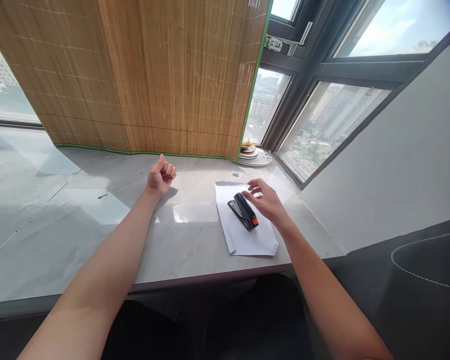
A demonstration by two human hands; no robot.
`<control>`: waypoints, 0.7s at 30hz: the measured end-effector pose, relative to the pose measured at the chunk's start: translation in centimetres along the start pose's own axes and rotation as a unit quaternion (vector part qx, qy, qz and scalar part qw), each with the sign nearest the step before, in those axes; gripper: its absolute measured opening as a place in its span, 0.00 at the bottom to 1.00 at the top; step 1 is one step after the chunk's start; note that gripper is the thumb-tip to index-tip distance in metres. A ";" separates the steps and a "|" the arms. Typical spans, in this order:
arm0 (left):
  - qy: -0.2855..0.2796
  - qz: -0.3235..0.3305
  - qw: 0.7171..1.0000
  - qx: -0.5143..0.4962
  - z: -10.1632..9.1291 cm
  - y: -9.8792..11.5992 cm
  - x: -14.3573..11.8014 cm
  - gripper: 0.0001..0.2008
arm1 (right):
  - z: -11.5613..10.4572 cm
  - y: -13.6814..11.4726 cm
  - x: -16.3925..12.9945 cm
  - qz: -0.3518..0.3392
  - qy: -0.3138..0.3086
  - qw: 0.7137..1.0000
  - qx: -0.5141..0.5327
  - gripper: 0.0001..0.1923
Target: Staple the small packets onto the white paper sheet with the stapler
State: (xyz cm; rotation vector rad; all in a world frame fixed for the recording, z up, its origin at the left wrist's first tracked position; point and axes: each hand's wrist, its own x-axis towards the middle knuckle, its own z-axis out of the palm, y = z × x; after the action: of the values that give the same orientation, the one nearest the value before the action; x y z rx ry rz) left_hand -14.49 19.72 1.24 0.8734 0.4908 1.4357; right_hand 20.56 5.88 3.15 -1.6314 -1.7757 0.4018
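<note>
A black stapler (243,211) with an orange end lies on a white sheet of paper (243,236) on the grey stone sill (78,220). My right hand (266,199) hovers at the stapler's right side, fingers spread, fingertips touching or nearly touching its top. My left hand (161,176) rests on the sill to the left, curled into a loose fist with nothing in it, about a hand's width from the paper.
A bamboo blind (153,75) hangs behind the sill. A stack of small plates (253,152) stands in the window corner. A small metal bit (103,194) lies at left, and loose staples (235,174) beyond the paper. A white wall (397,165) rises on the right.
</note>
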 end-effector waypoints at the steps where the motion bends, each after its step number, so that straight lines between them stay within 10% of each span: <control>1: 0.007 -0.005 1.000 -0.012 -0.1 0.1 0.0 0.35 | -0.1 0.7 1.3 -0.029 0.044 0.999 -0.005 0.21; 5: 0.018 -0.025 0.999 -0.039 -0.4 0.1 0.1 0.36 | 2.4 4.0 6.2 -0.121 -0.009 0.985 -0.119 0.25; 11: -0.005 -0.025 0.999 -0.041 -0.6 0.1 -0.1 0.34 | 8.6 5.1 9.1 -0.038 -0.169 0.945 -0.276 0.37; 21: 0.048 0.223 0.958 -0.174 -6.2 5.1 -0.6 0.27 | 19.7 -9.8 8.8 -0.088 -0.198 0.950 -0.226 0.39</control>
State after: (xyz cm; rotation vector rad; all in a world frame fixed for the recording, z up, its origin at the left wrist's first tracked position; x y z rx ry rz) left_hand -22.56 20.07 1.22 0.6519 0.1010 1.9146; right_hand 0.38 17.01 -2.36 -1.7623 -2.4385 0.2608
